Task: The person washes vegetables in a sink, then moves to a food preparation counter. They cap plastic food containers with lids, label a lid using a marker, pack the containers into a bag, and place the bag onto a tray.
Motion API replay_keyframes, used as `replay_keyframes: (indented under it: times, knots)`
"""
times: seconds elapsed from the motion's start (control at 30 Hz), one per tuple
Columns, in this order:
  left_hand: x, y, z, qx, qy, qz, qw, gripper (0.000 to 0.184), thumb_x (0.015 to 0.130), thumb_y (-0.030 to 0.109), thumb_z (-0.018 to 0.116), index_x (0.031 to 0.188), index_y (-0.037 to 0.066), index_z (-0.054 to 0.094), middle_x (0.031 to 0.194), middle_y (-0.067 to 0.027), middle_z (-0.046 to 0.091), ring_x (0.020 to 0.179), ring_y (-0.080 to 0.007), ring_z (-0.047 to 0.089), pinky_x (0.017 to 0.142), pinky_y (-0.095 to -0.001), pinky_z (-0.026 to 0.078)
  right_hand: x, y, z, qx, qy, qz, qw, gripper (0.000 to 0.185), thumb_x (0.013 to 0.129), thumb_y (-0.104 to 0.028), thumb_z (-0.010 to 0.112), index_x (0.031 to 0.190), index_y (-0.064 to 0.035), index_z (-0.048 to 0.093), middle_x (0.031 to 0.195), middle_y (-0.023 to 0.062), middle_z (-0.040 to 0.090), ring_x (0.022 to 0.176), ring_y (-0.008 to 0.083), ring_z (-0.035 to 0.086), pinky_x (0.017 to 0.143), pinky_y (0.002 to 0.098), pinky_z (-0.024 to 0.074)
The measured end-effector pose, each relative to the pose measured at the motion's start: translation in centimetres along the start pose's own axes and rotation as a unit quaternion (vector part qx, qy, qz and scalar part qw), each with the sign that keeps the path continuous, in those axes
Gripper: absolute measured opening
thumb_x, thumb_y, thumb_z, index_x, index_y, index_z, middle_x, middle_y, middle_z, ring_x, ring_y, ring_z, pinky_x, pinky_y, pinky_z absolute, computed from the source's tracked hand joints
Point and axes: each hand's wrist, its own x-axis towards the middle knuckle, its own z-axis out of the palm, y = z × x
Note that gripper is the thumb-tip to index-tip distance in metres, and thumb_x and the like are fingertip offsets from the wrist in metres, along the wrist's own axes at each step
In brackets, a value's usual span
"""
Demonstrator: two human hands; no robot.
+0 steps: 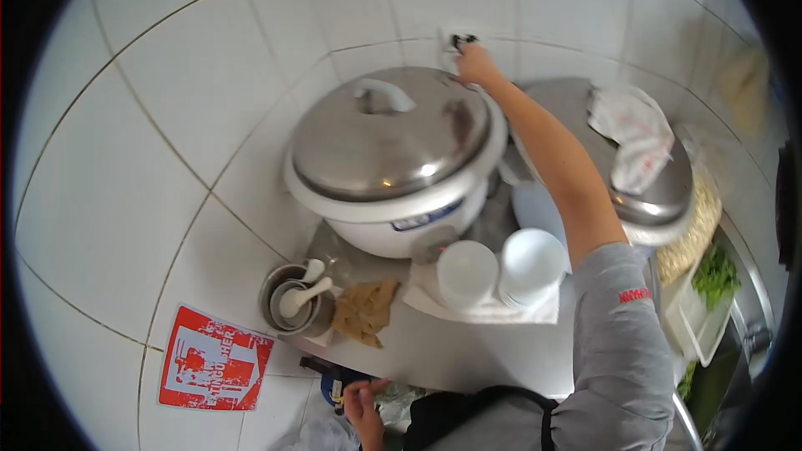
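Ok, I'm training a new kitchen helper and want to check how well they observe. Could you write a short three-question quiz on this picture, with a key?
1. Which of the person's hands is up at the wall socket?
2. True or false: the pot on the left has its lid off.
3. Fill in the blank: on top of the pot on the right lies a white ____.

Key
1. The right hand.
2. False; the pot on the left has its lid on.
3. Cloth.
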Motion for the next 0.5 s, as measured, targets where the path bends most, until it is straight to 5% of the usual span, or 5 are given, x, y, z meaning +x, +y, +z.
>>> replay_keyframes:
  times: [0.03,0.07,0.1,0.37,0.5]
  knots:
    - [0.0,-1.5,-1.7,-0.011,0.020,-0.021,1.000,0.021,0.091,0.020,0.045,0.102,0.003,0.043,0.088,-0.0171,0.063,0.083,-0.0228,0.061,0.081,-0.0342,0.044,2.4,1.2,2.1,-0.154,0.009,-0.062,0.986,0.023,0.077,-0.014,0.048,0.077,0.0059,0.059,0.091,0.0274,0.060,0.088,0.0329,0.061,0.074,0.0400,0.0486]
    - [-0.3,-3.4,-3.5,-0.023,0.039,-0.044,0.998,0.031,0.090,0.028,0.047,0.109,0.004,0.042,0.092,-0.0152,0.063,0.085,-0.0242,0.060,0.084,-0.0388,0.043,4.1,1.7,3.7,0.086,0.055,0.113,0.988,0.021,0.076,-0.010,0.047,0.083,0.0053,0.059,0.097,0.0274,0.058,0.094,0.0363,0.058,0.077,0.0416,0.0476]
    - [-0.3,-4.6,-4.7,-0.034,0.057,-0.070,0.995,0.041,0.089,0.035,0.050,0.116,0.006,0.042,0.096,-0.0132,0.063,0.088,-0.0255,0.059,0.086,-0.0435,0.041,6.4,3.8,6.4,0.032,0.094,0.087,0.991,0.023,0.076,-0.016,0.050,0.077,0.0045,0.060,0.084,0.0218,0.059,0.080,0.0365,0.060,0.071,0.0439,0.0480]
    - [4.4,1.4,-0.8,0.157,0.060,-0.085,0.982,0.018,0.091,0.019,0.048,0.094,0.002,0.053,0.081,-0.0083,0.061,0.083,-0.0178,0.058,0.068,-0.0291,0.047,10.8,6.1,7.8,-0.121,0.032,0.058,0.990,0.020,0.072,-0.005,0.052,0.086,0.0063,0.060,0.093,0.0263,0.060,0.090,0.0330,0.061,0.076,0.0399,0.0491]
    - [5.5,0.2,0.1,-0.017,0.040,-0.084,0.996,0.021,0.088,0.017,0.052,0.092,-0.003,0.057,0.078,-0.0111,0.060,0.077,-0.0176,0.056,0.067,-0.0294,0.047,10.3,4.1,6.9,-0.072,0.044,0.147,0.986,0.020,0.074,-0.006,0.050,0.087,0.0046,0.061,0.093,0.0264,0.060,0.089,0.0358,0.060,0.076,0.0415,0.0486]
